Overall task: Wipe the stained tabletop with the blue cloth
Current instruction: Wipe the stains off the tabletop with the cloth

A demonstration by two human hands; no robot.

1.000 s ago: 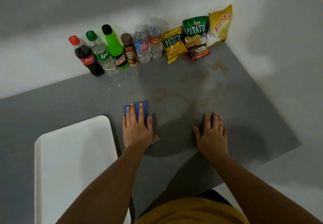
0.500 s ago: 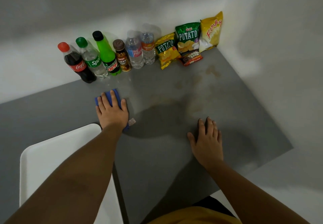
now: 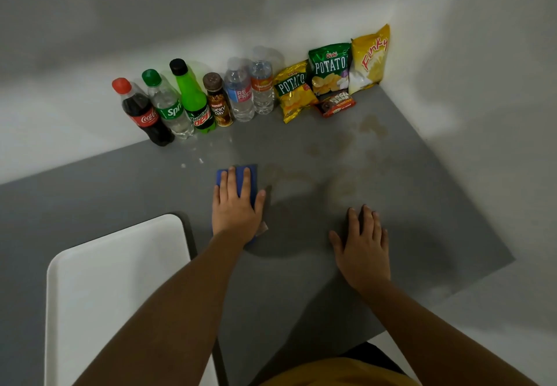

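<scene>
left hand (image 3: 236, 209) flat, fingers straight | right hand (image 3: 363, 244) flat, spread

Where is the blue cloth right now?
In the head view, the folded blue cloth lies mid-table on the grey tabletop, under the flat left hand, beside brown stains.

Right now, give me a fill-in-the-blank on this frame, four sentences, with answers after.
1. The left hand presses flat on the ____ cloth.
2. The right hand rests on the ____ tabletop.
3. Left of the cloth lies a ____ tray.
4. The cola bottle has a ____ cap.

Answers: blue; grey; white; red
</scene>
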